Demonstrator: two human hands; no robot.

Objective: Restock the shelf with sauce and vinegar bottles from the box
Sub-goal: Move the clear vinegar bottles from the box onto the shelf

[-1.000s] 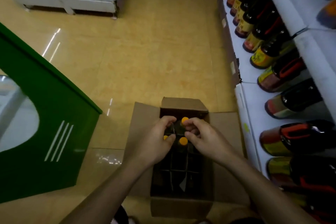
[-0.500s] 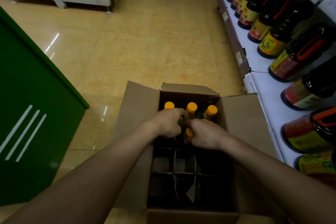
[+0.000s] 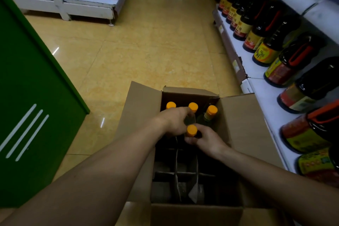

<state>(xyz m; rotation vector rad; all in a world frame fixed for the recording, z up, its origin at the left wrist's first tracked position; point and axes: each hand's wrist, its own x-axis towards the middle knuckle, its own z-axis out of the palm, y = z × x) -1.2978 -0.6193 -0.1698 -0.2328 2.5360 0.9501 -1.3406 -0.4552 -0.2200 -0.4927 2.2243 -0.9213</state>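
Observation:
An open cardboard box (image 3: 240, 123) sits on the floor, divided inside by cardboard partitions. Three yellow-capped bottles stand along its far row, the rightmost (image 3: 211, 113) with a clear neck showing. My left hand (image 3: 176, 121) curls around the neck of the middle far-row bottle (image 3: 193, 107). My right hand (image 3: 205, 139) grips a fourth yellow-capped bottle (image 3: 191, 130) just below its cap, in the second row. The nearer cells of the box look dark. The white shelf (image 3: 260, 101) runs along the right, lined with dark sauce bottles (image 3: 286, 66).
A green cabinet (image 3: 33, 97) stands close on the left. A white display unit (image 3: 78, 3) with blue packets stands at the far left. Yellow tiled floor (image 3: 156, 42) stretches ahead between them. The box flaps lie open to the left and right.
The view has drawn closer to the box and tipped up along the aisle. Both hands stayed at the bottle necks; the bottle in my right hand now shows its cap higher.

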